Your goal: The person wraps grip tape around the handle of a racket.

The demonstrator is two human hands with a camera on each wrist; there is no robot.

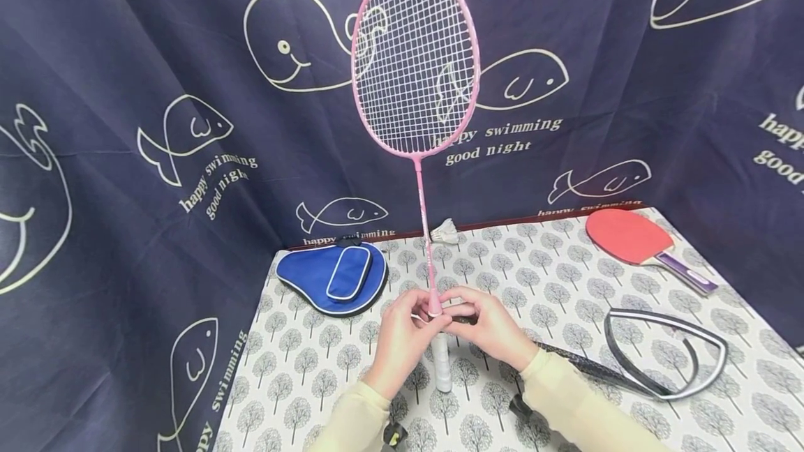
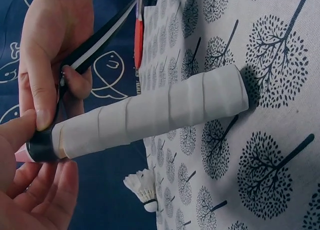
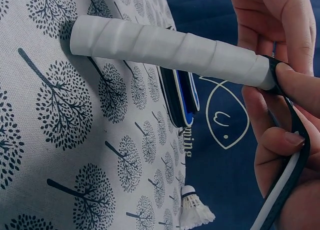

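Observation:
A pink badminton racket (image 1: 414, 61) stands upright, the butt of its white-wrapped handle (image 1: 442, 361) on the tree-print tablecloth (image 1: 565, 277). Both hands meet at the top of the grip. My left hand (image 1: 419, 318) pinches the handle's top end (image 2: 40, 145), where a black band circles it. My right hand (image 1: 458, 309) presses its thumb on that band (image 3: 270, 73) and holds the loose black-and-white tape strip (image 3: 287, 190) in curled fingers. In the left wrist view the strip (image 2: 100, 40) runs up from the band through the right hand.
A shuttlecock (image 1: 447, 230) sits at the table's back edge behind the racket. A blue paddle cover (image 1: 333, 276) lies back left and a red table-tennis paddle (image 1: 628, 236) back right. A dark racket (image 1: 666, 354) lies flat on the right. Navy whale-print cloth hangs all around.

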